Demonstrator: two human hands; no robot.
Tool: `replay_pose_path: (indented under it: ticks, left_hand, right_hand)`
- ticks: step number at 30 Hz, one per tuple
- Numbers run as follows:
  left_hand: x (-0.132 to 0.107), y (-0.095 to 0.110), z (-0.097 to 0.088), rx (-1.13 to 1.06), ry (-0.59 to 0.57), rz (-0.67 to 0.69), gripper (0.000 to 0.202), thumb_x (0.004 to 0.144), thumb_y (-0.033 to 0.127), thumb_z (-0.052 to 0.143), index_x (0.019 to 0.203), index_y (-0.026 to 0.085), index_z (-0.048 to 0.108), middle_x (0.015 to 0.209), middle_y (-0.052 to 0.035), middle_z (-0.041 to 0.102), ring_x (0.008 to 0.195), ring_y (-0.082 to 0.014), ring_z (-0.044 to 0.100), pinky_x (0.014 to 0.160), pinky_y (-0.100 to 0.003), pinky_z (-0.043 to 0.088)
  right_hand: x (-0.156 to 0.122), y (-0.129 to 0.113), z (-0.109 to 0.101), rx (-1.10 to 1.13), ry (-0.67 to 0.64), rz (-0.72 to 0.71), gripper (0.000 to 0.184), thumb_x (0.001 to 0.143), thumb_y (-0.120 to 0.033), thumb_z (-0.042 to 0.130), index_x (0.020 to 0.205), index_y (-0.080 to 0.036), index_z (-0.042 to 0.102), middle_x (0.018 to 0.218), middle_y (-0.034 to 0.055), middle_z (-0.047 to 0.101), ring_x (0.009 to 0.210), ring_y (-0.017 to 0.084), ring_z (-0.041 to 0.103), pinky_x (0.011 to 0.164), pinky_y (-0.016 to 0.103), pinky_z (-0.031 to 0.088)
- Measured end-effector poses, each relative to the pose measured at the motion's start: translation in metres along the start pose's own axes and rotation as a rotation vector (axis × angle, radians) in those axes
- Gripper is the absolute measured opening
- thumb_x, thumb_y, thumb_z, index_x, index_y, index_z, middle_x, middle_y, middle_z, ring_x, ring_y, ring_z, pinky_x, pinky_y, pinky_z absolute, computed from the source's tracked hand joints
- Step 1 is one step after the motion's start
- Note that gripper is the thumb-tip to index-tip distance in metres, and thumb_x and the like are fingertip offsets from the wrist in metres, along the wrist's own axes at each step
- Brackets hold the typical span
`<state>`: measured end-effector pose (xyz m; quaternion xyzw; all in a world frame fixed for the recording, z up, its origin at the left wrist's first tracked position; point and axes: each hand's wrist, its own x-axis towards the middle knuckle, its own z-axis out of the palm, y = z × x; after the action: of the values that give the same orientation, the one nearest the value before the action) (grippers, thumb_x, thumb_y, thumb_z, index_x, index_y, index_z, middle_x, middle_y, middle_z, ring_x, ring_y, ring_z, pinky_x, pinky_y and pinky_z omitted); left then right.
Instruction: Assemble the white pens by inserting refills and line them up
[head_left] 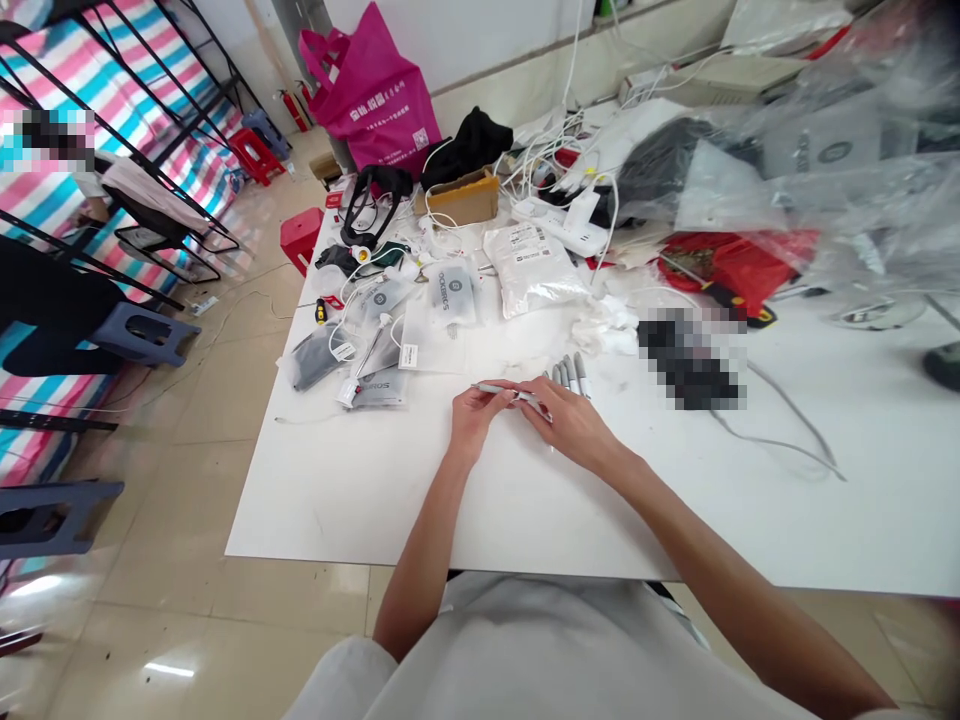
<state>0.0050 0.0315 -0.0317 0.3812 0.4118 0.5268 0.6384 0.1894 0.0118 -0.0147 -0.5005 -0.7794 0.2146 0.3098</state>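
Note:
Over the middle of the white table [360,500], my two hands meet around a slim grey and white marker pen [491,387]. My left hand [478,412] pinches its left part between thumb and fingers. On the right part, my right hand [574,425] has its fingers closed too. Fingers cover the pen's middle, so I cannot tell whether its cap is on or apart. Just beyond my right hand, several similar grey markers [577,374] lie side by side, partly hidden by the fingers.
Bagged items [450,292] and cables lie at the left rear. A white package [534,270] and a power strip [562,228] lie farther back. Crumpled plastic [825,190] and a screwdriver [731,300] are at the right. Someone sits on a chair [154,215] at far left.

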Motion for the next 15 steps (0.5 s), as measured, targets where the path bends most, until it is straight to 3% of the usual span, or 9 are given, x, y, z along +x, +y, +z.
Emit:
replay_pose_path:
  ticks: [4, 8, 15]
  left_hand:
    - [0.0, 0.004, 0.001, -0.134, 0.027, 0.009, 0.034, 0.081, 0.042, 0.093, 0.096, 0.014, 0.082, 0.101, -0.0093, 0.081, 0.094, -0.0211, 0.076, 0.092, -0.037, 0.061]
    - [0.002, 0.012, -0.004, -0.28, 0.082, 0.022, 0.039, 0.083, 0.045, 0.092, 0.1, 0.014, 0.077, 0.107, -0.0105, 0.081, 0.093, -0.0192, 0.077, 0.089, -0.034, 0.06]
    - [0.01, 0.033, -0.009, -0.437, 0.142, 0.079, 0.036, 0.083, 0.041, 0.092, 0.104, 0.016, 0.075, 0.108, -0.0054, 0.079, 0.095, -0.0136, 0.076, 0.092, -0.028, 0.057]
  right_hand:
    - [0.02, -0.016, -0.021, 0.084, -0.112, 0.036, 0.017, 0.107, -0.038, 0.055, 0.118, -0.025, 0.053, 0.117, 0.0094, 0.071, 0.087, 0.024, 0.073, 0.072, 0.037, 0.056]
    - [0.049, -0.031, -0.039, 0.033, -0.212, -0.049, 0.013, 0.105, -0.03, 0.055, 0.115, -0.025, 0.062, 0.12, 0.0087, 0.068, 0.09, 0.022, 0.073, 0.08, 0.038, 0.058]
    - [0.095, -0.061, -0.045, -0.07, -0.184, -0.125, 0.018, 0.103, -0.024, 0.061, 0.11, -0.028, 0.077, 0.114, 0.0056, 0.074, 0.084, 0.02, 0.072, 0.076, 0.035, 0.055]
